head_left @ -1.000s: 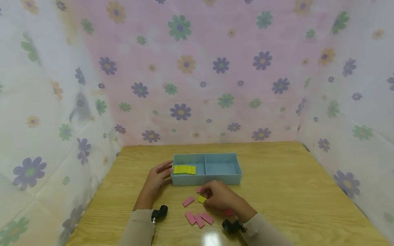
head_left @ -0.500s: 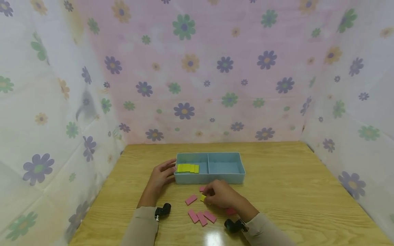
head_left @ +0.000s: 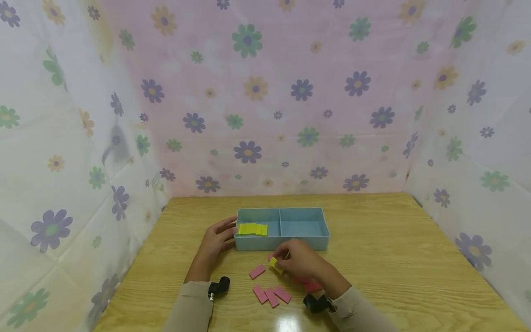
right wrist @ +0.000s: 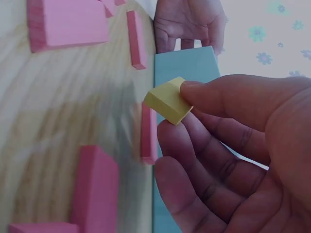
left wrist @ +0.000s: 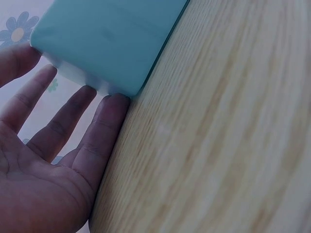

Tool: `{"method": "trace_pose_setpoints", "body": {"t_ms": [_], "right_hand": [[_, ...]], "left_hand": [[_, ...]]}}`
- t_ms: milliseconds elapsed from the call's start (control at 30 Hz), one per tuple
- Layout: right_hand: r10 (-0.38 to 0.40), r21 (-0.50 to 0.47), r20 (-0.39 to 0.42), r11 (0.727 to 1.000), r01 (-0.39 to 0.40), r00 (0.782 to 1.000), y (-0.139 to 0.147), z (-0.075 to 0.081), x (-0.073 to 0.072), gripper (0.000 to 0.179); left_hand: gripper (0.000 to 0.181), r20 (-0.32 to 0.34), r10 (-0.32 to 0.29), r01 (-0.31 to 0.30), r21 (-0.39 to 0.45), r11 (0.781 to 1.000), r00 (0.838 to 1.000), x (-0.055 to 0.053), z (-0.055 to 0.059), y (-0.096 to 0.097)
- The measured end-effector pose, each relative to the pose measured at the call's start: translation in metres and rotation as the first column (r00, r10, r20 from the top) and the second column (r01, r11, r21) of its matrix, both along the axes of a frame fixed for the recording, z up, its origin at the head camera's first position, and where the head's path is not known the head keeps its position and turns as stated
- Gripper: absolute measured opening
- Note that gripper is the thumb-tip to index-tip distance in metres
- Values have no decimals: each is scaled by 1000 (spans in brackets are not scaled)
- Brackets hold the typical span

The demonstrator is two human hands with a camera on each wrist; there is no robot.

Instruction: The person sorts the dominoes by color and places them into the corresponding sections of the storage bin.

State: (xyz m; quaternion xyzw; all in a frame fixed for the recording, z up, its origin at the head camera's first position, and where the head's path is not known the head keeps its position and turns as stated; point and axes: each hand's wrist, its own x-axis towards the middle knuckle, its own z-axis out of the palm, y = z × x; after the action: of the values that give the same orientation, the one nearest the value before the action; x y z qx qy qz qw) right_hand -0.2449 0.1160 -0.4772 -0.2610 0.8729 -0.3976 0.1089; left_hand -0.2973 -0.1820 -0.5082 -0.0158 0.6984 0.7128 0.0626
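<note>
My right hand (head_left: 304, 263) pinches a small yellow block (right wrist: 168, 101) between thumb and fingers, just above the table in front of the box. The block is tilted, its near end visible past the thumb in the right wrist view. At the left end of a light blue box (head_left: 282, 243), my left hand (head_left: 212, 242) rests its extended fingertips against the wall. The box has two compartments; a row of yellow blocks (head_left: 250, 229) lies in the left one, and no block shows in the right one.
Several pink blocks lie loose on the wooden table (head_left: 373, 258): one pink block (head_left: 257, 272) left of my right hand, a cluster with a pink block (head_left: 271, 297) nearer me, others partly hidden by that hand. Flower-patterned cloth (head_left: 282, 101) surrounds the table.
The yellow block in my right hand has been lifted slightly and tilted. My left hand stays at the box's left end. The whole view has shifted a little with the head.
</note>
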Motion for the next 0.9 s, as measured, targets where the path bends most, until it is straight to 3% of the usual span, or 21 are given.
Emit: {"method": "trace_pose_setpoints", "body": {"t_ms": [533,900], "right_hand": [[-106,-13,-40,994,106,994,4,31,-15,13],[-219,-126,118,964,234,968,-1,49,-28,20]], "left_hand": [[47,-2,-2,2,31,1000,1000,0,-1,0],[47,-4,0,0,25,1000,1000,2,2,1]]}}
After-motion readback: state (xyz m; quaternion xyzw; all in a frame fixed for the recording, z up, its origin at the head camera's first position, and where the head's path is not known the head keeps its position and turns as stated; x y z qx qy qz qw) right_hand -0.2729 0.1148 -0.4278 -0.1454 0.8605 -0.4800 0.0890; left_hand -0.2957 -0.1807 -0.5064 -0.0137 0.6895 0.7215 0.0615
